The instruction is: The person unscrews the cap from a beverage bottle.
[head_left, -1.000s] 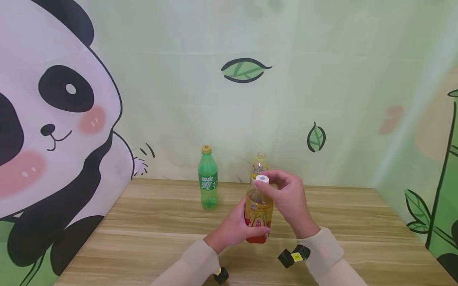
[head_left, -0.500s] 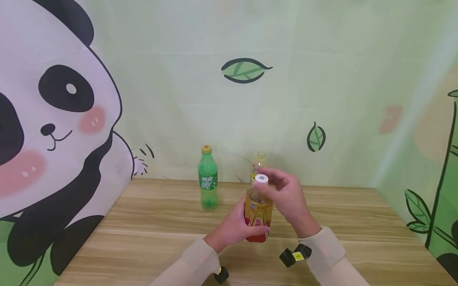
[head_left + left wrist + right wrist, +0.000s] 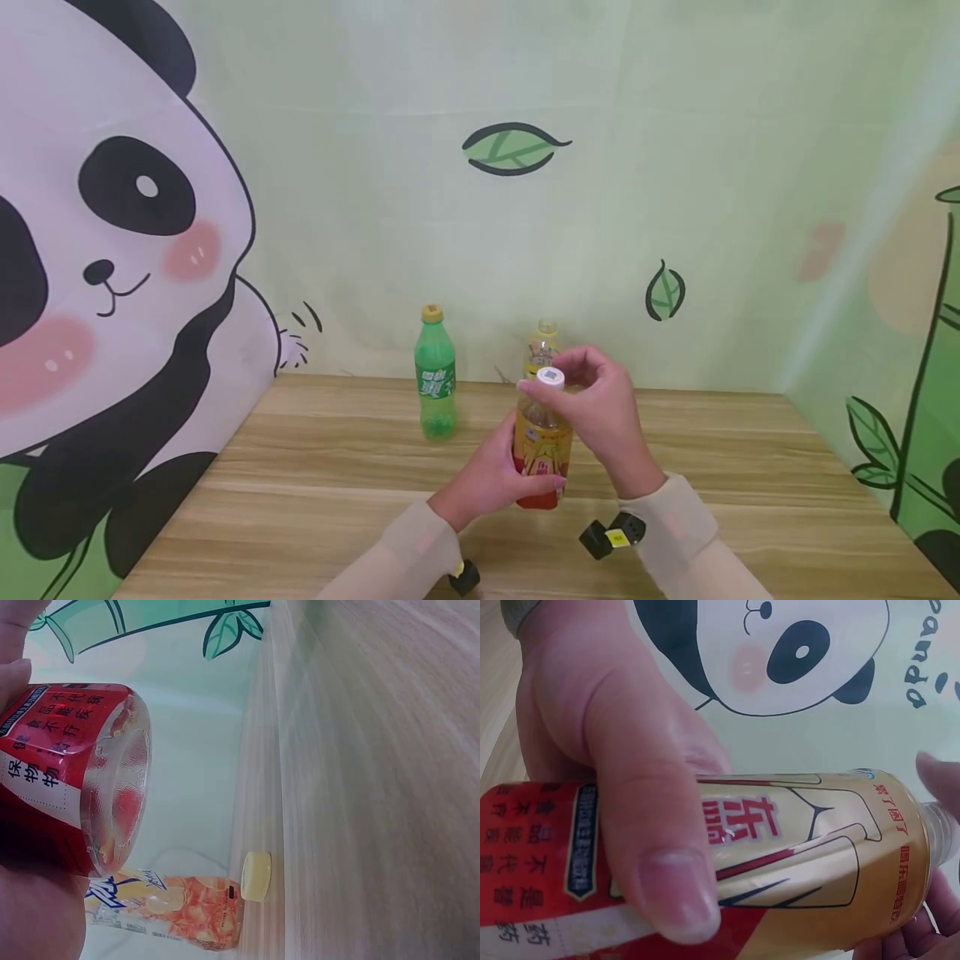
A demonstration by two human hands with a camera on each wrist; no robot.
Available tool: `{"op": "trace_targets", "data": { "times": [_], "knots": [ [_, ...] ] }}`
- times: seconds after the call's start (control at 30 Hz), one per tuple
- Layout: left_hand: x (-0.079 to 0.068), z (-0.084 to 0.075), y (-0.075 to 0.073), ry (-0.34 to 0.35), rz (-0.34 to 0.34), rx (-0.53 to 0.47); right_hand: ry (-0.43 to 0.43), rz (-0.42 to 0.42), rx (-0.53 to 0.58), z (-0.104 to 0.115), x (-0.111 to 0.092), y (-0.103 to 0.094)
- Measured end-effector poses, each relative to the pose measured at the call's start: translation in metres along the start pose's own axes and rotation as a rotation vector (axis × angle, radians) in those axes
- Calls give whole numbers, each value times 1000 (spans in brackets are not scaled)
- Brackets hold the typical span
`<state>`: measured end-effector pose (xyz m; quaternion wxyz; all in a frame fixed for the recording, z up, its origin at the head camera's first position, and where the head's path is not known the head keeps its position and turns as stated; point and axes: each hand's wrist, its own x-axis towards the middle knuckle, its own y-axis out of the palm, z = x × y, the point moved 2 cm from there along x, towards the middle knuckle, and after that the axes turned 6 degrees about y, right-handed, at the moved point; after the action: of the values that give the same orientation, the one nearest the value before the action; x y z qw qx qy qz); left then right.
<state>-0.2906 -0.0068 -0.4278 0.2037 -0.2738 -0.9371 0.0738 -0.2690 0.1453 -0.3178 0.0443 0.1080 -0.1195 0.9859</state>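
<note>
- So, the gold-and-red bottle [image 3: 542, 454] is in my hands, near the middle of the table [image 3: 315, 467] and a little to the right, held up off the wood.
- Its long axis runs close to upright. The white cap [image 3: 551, 378] is on top and the base faces down; the left wrist view shows that see-through base clear of the tabletop.
- My left hand [image 3: 487, 475] is wrapped round the lower body, thumb lying across the near side of the label.
- My right hand [image 3: 606, 412] has thumb and fingers curled round the white cap. Can't tell how hard they're squeezing.
- What's in it? The label hides most of the inside, so I can't tell how full it is.
- Over to the left and farther back, a green bottle [image 3: 436, 367] stands upright, yellow lid [image 3: 432, 313] on. Its green plastic makes the contents hard to judge.
- Behind my right hand, at the far side, there's a clear bottle [image 3: 542, 350] with a yellow label, upright, mouth uncapped. Its neck is see-through; the label covers the lower part.
- A loose yellow cap [image 3: 256, 876] sits on the table near that one's foot.
</note>
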Motion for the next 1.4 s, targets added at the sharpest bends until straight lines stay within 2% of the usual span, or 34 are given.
{"op": "trace_targets", "data": {
  "times": [0.13,0.37,0.8,1.07,1.4],
  "knots": [
    [-1,-2,1,-18,-4,-3,-3,-20,-4,0,0,0],
    [-1,-2,1,-28,-5,-2,-16,-2,12,-4,-1,-1],
    [-1,-2,1,-16,-2,-20,-118,129,63,-10,5,-4],
    [0,-2,2,-15,-3,-24,-104,192,80,-11,5,-5],
    [0,-1,2,-3,0,-27,-88,227,119,-10,4,-4]
  ]
}}
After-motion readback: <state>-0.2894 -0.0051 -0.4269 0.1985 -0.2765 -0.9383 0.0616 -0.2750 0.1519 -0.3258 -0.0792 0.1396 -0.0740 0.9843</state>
